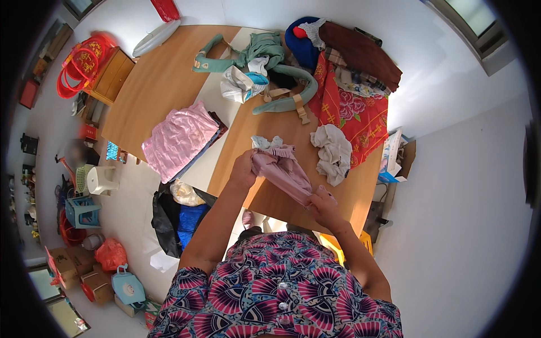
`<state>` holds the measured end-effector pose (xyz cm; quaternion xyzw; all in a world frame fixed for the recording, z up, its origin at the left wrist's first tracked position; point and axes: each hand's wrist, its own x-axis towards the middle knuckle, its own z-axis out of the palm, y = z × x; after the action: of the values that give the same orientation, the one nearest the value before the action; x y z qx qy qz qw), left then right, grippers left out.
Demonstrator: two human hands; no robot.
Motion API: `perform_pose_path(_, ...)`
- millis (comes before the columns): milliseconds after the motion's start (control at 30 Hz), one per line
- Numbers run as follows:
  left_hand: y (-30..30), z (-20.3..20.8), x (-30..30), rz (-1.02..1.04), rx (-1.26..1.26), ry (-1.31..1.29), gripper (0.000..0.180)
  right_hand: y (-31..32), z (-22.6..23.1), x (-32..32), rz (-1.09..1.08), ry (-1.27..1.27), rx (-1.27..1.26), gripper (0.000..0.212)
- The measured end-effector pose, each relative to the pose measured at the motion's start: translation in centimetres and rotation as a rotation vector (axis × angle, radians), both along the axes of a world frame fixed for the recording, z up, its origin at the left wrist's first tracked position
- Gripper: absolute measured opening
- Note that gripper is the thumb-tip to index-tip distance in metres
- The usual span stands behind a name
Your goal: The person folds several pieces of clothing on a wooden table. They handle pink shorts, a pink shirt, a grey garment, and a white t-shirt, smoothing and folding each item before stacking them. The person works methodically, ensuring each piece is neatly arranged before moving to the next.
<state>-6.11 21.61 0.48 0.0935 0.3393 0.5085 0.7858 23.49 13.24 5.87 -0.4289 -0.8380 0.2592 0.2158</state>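
Note:
Stretched between my two hands, just above the table's near edge, is a pink garment (283, 173) with a gathered band at its upper left end. My left hand (243, 170) grips that banded end; my right hand (323, 205) closes on the opposite, lower end. A small pale crumpled cloth (266, 142) lies right behind the garment. To its right rests a crumpled off-white cloth (331, 153). A stack of folded clothes with a shiny pink piece (180, 138) on top sits left of my left hand.
On the wooden table (155, 76), a green padded carrier (262, 50) lies at the back, near a red floral cloth (352, 121) and a heap of dark clothes (360, 50). Below the left edge stands a black bag (164, 219). A white stool (102, 180) is farther left.

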Motion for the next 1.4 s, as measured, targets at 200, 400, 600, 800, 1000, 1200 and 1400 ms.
perform_pose_path(200,-3.7,5.1,4.9,-0.098,-0.025,0.207,0.031,1.3,1.6,-0.3,-0.082,0.091,-0.015,0.011)
perform_pose_path(400,-6.5,4.1,8.5,-0.062,0.784,1.125,0.023,1.0,-1.2,-5.6,-0.032,0.397,-0.515,0.017)
perform_pose_path(600,-9.4,9.0,8.9,-0.533,0.476,0.810,0.026,1.0,-2.9,-7.3,-0.397,0.585,-0.676,0.029)
perform_pose_path(800,-9.9,12.8,9.0,-0.795,0.711,0.759,0.028,1.9,-7.0,-6.8,-0.392,0.388,-0.179,0.030)
perform_pose_path(1000,-8.5,8.6,7.1,-0.307,0.647,1.314,0.028,3.0,-7.5,-5.7,-0.462,0.342,-0.068,0.033)
perform_pose_path(1200,-8.5,9.9,7.6,-0.209,0.669,1.320,0.023,2.7,-1.4,-8.6,-0.696,1.567,-1.014,0.033)
perform_pose_path(1400,-10.3,11.0,8.5,-0.122,0.919,1.095,0.021,1.5,-4.4,-7.0,-0.329,-0.005,0.224,0.030)
